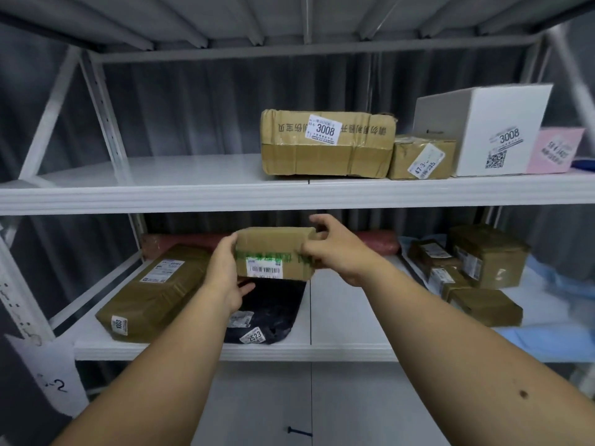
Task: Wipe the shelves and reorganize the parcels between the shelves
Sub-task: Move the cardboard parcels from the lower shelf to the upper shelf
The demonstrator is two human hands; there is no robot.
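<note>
Above the black bag [273,313] on the lower shelf [347,317], left hand [223,272] and right hand [338,249] grip a small cardboard parcel [275,252] by its ends.

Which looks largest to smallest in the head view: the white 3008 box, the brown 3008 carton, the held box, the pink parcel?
1. brown 3008 carton and white 3008 box: too alike to rank.
2. held box, gripped by left hand and right hand, nearer the camera.
3. pink parcel, partly cut off.

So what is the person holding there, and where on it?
A small brown cardboard parcel with green tape, gripped by its two short ends: left hand on the left end, right hand on the right.
</note>
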